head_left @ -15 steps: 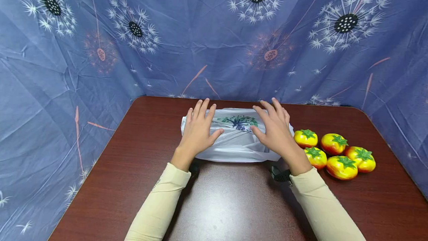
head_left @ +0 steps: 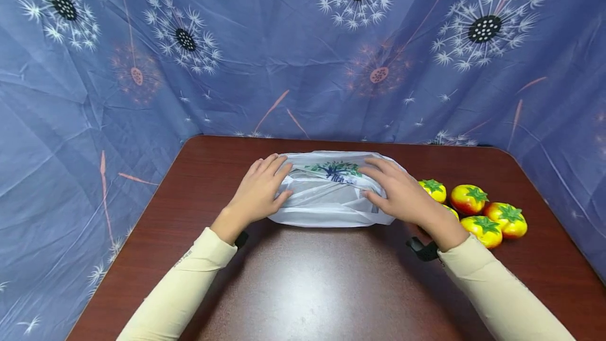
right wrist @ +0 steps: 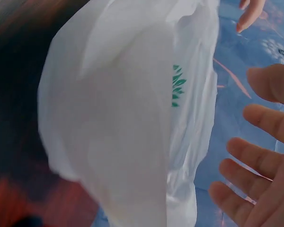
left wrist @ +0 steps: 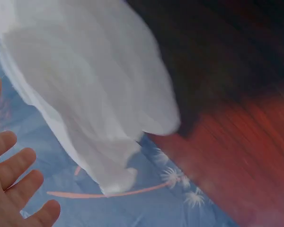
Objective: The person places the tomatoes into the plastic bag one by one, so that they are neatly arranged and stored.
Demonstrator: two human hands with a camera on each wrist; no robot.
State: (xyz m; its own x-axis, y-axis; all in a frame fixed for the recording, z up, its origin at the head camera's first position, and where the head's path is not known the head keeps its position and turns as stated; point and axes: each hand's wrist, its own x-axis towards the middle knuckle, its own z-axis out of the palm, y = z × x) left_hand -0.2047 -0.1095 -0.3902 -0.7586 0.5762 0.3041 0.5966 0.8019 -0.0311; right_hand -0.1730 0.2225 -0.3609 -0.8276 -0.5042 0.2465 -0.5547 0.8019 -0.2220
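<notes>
A white plastic bag (head_left: 326, 209) with a green and blue tree print lies crumpled on the table in the head view. My left hand (head_left: 258, 188) is at its left end, fingers spread and slightly bent, the fingertips right at the bag's edge. At the opposite end my right hand (head_left: 402, 188) overlaps the bag, its fingers pointing inward over the plastic. Pale folds of the bag (left wrist: 90, 85) fill much of the left wrist view, with the left fingers (left wrist: 16, 165) apart from them. The right wrist view likewise has loose, unclosed right fingers (right wrist: 255, 158) beside the bag.
Several yellow-red toy fruits with green leaf tops (head_left: 468, 199) sit together right of the bag, partly behind the right forearm. The brown table (head_left: 303, 288) meets a blue curtain with dandelion prints (head_left: 265, 57) at the back and sides.
Both hands have moved apart, the left outward to the left and the right outward to the right, toward the bag's ends. The toy fruits stay put, now more covered by the right hand.
</notes>
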